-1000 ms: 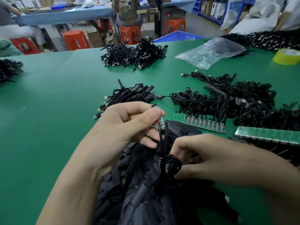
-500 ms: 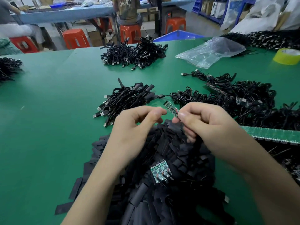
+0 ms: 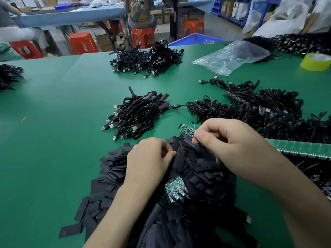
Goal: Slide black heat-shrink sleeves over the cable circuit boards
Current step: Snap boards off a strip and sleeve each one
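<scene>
Fingers (image 3: 203, 136) of right hand (image 3: 232, 147) pinch a small green circuit board (image 3: 186, 129). Left hand (image 3: 148, 158) curls into the near flat black heat-shrink sleeves (image 3: 206, 176); I cannot tell its grasp.

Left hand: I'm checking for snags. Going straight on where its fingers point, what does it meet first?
The left hand would meet the heap of black sleeves first; depth there is unclear.

Right hand (image 3: 232, 145) pinches circuit board (image 3: 186, 129) over sleeve pile (image 3: 114, 169) on green table (image 3: 53, 122). Left hand (image 3: 148, 158): fingers curled on pile, grip unclear.
</scene>
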